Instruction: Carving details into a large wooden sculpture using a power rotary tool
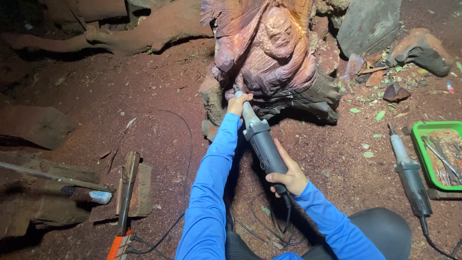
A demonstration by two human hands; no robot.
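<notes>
A large reddish-brown wood carving [269,53] stands on the red sawdust-covered ground ahead of me. A grey electric die grinder [262,142] points up at the carving's lower front. My left hand [239,103] grips the grinder's front neck, right against the wood. My right hand [288,175] wraps around the rear of the grinder's body, where its black cord runs down. Both my arms wear blue sleeves.
A second grey grinder [409,175] lies on the ground at the right beside a green tray [421,144] holding metal bits. Wood chunks and roots [144,33] lie at the back. Planks, a rusty tool [127,188] and an orange object [119,245] lie at left.
</notes>
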